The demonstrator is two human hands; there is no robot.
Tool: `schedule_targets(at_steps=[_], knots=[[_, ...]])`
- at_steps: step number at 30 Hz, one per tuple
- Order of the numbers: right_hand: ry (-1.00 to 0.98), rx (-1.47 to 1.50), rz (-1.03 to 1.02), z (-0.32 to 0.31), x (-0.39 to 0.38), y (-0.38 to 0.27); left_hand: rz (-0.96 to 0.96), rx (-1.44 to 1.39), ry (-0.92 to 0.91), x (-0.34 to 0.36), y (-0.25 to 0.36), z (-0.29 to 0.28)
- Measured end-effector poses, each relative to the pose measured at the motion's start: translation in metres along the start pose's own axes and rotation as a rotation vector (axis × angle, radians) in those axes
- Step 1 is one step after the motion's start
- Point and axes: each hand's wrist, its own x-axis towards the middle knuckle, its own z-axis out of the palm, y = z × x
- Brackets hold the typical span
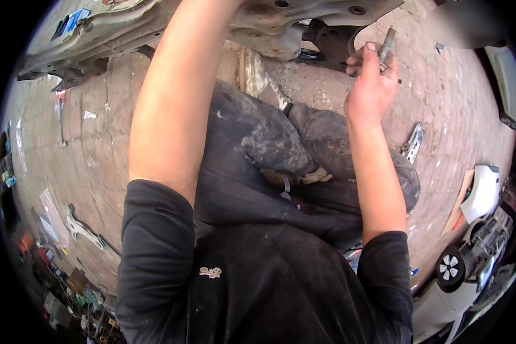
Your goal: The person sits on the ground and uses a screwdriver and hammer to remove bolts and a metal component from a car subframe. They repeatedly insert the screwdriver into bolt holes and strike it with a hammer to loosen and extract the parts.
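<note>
My right hand is raised at the upper right, its fingers closed round a long, greasy metal bolt. The bolt's shaft points upward past my fingertips, and its lower end is hidden in the hand. Reaching up and forward, my left forearm leaves through the top edge, so my left hand is out of sight. Beyond my knees is a worn, dirty metal vehicle underbody part, with holes and a dark bracket at its right end. My right hand is beside that bracket, apart from it.
I sit on a brick floor with my legs folded. A metal tool lies right of my knee. At left are a long-handled tool and a metal arm-shaped part. Cars stand at right; clutter fills the lower left.
</note>
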Motion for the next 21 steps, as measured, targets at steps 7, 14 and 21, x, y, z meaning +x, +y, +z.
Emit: schedule_targets(at_steps=[7, 14, 21], knots=[[-0.050, 0.019, 0.347, -0.010, -0.005, 0.049, 0.004, -0.029, 0.043, 0.001, 0.004, 0.008], [-0.372, -0.830, 0.901, -0.064, 0.008, 0.144, -0.049, -0.075, 0.003, 0.002, -0.014, 0.010], [-0.971, -1.471, 0.524, -0.081, 0.035, 0.157, -0.049, 0.027, 0.069, 0.000, 0.001, 0.005]])
